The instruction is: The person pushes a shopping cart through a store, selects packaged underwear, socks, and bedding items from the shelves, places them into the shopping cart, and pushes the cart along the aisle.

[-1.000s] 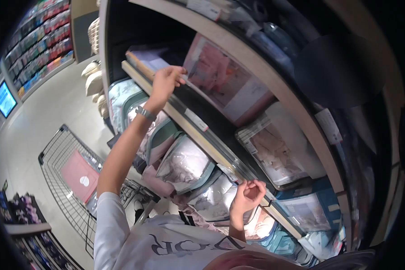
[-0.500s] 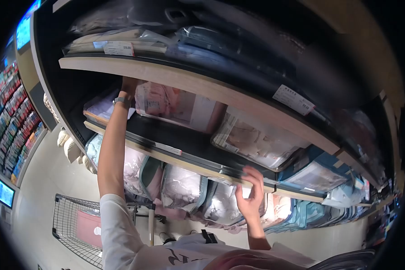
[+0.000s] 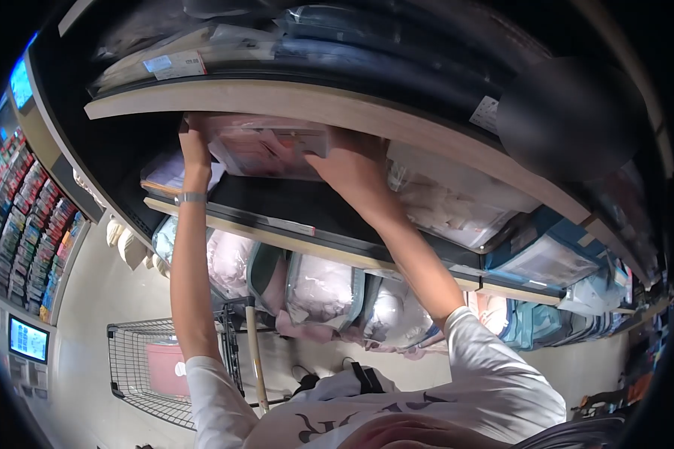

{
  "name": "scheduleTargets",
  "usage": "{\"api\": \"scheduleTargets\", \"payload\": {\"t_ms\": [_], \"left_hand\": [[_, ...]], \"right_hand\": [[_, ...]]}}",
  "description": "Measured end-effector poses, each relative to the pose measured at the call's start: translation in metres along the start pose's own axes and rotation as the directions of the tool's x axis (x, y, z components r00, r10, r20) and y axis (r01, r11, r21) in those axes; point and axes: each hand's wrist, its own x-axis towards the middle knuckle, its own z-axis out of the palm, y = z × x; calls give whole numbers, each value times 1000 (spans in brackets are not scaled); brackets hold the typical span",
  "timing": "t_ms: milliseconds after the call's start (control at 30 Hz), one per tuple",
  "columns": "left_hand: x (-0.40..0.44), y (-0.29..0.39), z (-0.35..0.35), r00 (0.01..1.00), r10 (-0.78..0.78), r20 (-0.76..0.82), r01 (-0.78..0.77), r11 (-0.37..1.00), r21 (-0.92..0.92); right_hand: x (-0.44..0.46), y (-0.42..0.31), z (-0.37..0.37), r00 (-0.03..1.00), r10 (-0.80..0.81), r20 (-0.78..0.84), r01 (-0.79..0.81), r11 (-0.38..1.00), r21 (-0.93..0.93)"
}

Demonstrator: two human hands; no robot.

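Note:
On the middle shelf, a pink bedding package (image 3: 266,150) in clear plastic sits between my two hands, just under the upper shelf board. My left hand (image 3: 195,142) grips its left edge, its fingertips partly hidden by the board above. At the right side my right hand (image 3: 352,161) holds the package, with the thumb on its front and the other fingers out of sight. A flat lilac package (image 3: 176,170) lies left of it. To the right of my right forearm is a beige bedding package (image 3: 445,198) in clear plastic.
The upper shelf board (image 3: 277,99) runs low over my hands. Below the middle shelf hang or stand several wrapped bedding bags (image 3: 323,290). A wire shopping cart (image 3: 138,382) with a pink item stands at the lower left. Blue packages (image 3: 547,258) sit at the right.
My right hand has moved up from in front of the lower shelf edge to the pink package's right side. The package has shifted a little left and up in view.

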Motion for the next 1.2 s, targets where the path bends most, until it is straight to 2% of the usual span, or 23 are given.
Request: {"api": "scheduleTargets", "payload": {"t_ms": [67, 100, 133, 167, 233, 267, 367, 467, 500, 567, 600, 633, 700, 733, 767, 800, 833, 867, 933, 967, 1067, 1200], "left_hand": [[-21, 27, 12, 982, 175, -72, -168, 981, 102], [-33, 40, 13, 946, 323, -9, -287, 854, 433], [-45, 57, 17, 897, 430, 100, -370, 607, 704], [-61, 88, 33, 789, 529, 313, -533, 335, 777], [-78, 106, 56, 683, 479, 551, -667, 103, 738], [-77, 98, 66, 705, 412, 577, -682, 172, 711], [-70, 86, 86, 674, 363, 643, -736, 264, 623], [-62, 86, 92, 620, 405, 673, -785, 299, 543], [-61, 86, 91, 604, 418, 679, -797, 310, 518], [-65, 100, 89, 675, 296, 676, -734, 356, 578], [-69, 106, 86, 707, 229, 669, -699, 372, 611], [-76, 107, 80, 628, 451, 634, -778, 350, 522], [-90, 102, 63, 638, 355, 684, -770, 274, 576], [-97, 100, 54, 645, 307, 700, -764, 236, 601], [-109, 106, 50, 612, 405, 679, -787, 228, 573], [-124, 113, 45, 652, 343, 676, -756, 224, 615], [-140, 110, 38, 658, 406, 634, -741, 203, 640], [-154, 101, 30, 660, 471, 586, -723, 185, 665], [-176, 82, 19, 718, 402, 569, -678, 214, 703], [-185, 80, 16, 745, 369, 556, -653, 232, 721], [-199, 83, 13, 723, 447, 527, -672, 273, 689], [-226, 122, 15, 704, 485, 519, -691, 298, 658]], "right_hand": [[9, -8, 1, 988, 58, 141, -55, 998, -25], [12, -9, 5, 996, 4, 89, -5, 1000, 15], [14, -8, 11, 998, -45, 38, 43, 998, 54], [16, -8, 18, 996, -92, -11, 93, 992, 87], [28, -3, 31, 993, -98, 61, 85, 979, 184], [31, 0, 35, 990, -101, 95, 77, 971, 228], [34, -4, 46, 993, -115, 37, 110, 988, 112], [46, -3, 53, 979, -64, 194, 28, 983, 180], [42, -7, 56, 995, -62, 81, 47, 984, 174], [34, -17, 56, 987, -76, -139, 96, 985, 147], [26, -23, 54, 983, -90, -161, 94, 995, 23], [20, -33, 49, 977, -103, -185, 86, 992, -95], [14, -43, 50, 948, -155, -279, 84, 965, -250], [6, -44, 52, 967, -146, -210, 107, 976, -189], [-9, -48, 55, 980, -140, -141, 124, 985, -117], [-23, -53, 55, 987, -147, -67, 144, 989, -45], [-34, -60, 54, 983, -178, -46, 176, 983, -48], [-43, -63, 56, 969, -212, -123, 213, 977, -4], [-66, -63, 71, 925, -261, -276, 289, 955, 69], [-75, -64, 74, 949, -231, -214, 260, 959, 118], [-90, -66, 55, 937, -222, -271, 280, 939, 198], [-114, -64, 18, 961, -211, -177, 243, 953, 181]]}}
